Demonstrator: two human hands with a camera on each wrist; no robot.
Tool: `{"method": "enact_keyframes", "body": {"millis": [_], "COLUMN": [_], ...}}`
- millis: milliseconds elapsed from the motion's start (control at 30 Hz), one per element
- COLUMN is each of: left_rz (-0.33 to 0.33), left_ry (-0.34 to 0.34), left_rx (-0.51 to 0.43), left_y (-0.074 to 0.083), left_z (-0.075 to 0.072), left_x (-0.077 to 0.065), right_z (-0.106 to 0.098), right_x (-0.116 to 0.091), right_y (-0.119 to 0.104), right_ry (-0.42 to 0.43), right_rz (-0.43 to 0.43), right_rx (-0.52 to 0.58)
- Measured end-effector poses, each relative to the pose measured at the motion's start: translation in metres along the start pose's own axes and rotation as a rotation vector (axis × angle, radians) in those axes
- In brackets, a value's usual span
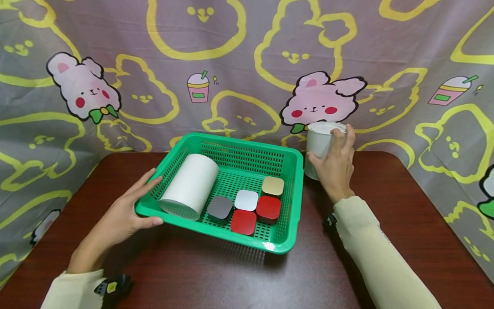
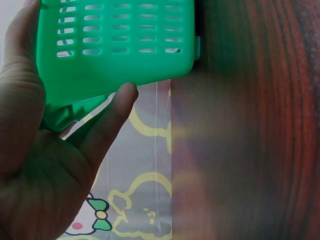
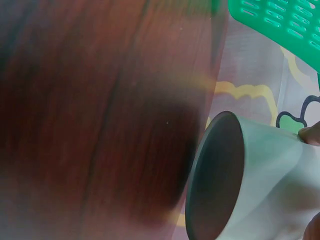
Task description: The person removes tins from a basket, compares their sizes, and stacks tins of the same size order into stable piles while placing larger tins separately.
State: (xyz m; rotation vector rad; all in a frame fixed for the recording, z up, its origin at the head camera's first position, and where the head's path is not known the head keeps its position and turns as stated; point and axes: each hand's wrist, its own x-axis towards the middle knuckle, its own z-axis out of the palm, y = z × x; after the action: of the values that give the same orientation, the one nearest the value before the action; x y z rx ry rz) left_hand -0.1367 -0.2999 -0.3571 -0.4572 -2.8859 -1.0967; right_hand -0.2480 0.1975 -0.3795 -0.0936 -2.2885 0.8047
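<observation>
My left hand grips the left front corner of a green plastic basket, fingers along the left rim and thumb at the front; the left wrist view shows the thumb against the outer wall. In the basket a white cylinder lies on its side. Beside it sit several small square-topped containers: a grey one, a white one, a beige one and two red ones. My right hand holds a white canister by its side, right of the basket. Its dark underside shows in the right wrist view.
The dark red-brown wooden table has rounded back corners. A patterned curtain with rabbits and yellow outlines hangs just behind it and on both sides. Bare table top lies in front of the basket.
</observation>
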Motion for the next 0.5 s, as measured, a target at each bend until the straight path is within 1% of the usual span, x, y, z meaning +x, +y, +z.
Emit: {"method": "enact_keyframes", "body": {"millis": [233, 500], "left_rz": [0.007, -0.009], "left_ry": [0.002, -0.007], "left_rx": [0.006, 0.019], "left_y": [-0.0005, 0.0015], "left_z": [-0.0007, -0.0009], "left_x": [0.0002, -0.0004], "right_z": [-0.0033, -0.0101], "right_x": [-0.0006, -0.0017], "right_y": [-0.0028, -0.0042], "right_ry": [-0.03, -0.059], "right_rz": [0.012, 0.0], "right_rx": [-0.032, -0.065]}}
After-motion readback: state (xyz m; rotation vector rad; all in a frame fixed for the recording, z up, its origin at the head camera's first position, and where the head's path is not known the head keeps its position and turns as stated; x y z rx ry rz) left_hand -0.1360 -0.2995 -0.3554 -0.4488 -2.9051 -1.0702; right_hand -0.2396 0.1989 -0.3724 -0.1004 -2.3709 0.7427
